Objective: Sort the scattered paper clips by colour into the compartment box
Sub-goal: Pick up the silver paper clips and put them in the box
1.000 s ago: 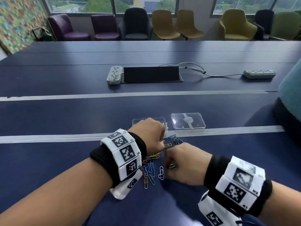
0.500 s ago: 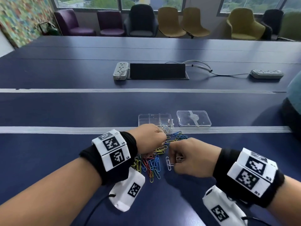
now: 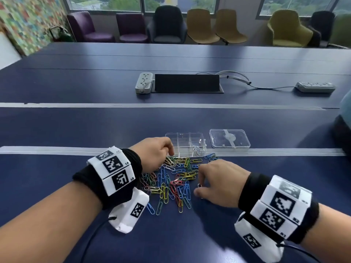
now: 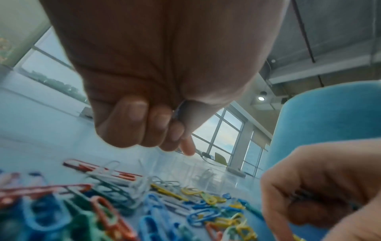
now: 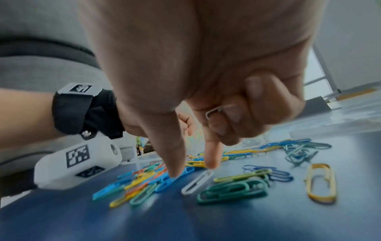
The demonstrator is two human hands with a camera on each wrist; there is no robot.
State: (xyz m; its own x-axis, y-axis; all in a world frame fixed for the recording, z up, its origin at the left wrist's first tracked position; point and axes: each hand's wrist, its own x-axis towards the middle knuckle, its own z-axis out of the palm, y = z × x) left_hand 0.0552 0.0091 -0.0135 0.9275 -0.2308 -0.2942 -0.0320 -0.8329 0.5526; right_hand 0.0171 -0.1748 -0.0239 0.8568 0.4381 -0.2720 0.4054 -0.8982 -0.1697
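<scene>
- Head view: one clear compartment box (image 3: 185,143) and one lid (image 3: 229,138) beside it on the blue table (image 3: 76,130); the pile of paper clips (image 3: 174,179) lies between my hands.
- Left wrist view: my left hand (image 4: 144,91) hangs curled above the clips, holding nothing that I can make out.
- Right wrist view: my right hand (image 5: 206,81) keeps a silver clip (image 5: 213,111) tucked under curled fingers; thumb and forefinger reach down at a white clip (image 5: 196,182).

Glossy clips on a smooth tabletop

The paper clips (image 3: 176,183) look plastic-coated and shiny; the compartment box (image 3: 185,143) is clear glossy plastic; the dark blue tabletop (image 3: 190,234) is smooth with a soft sheen.
</scene>
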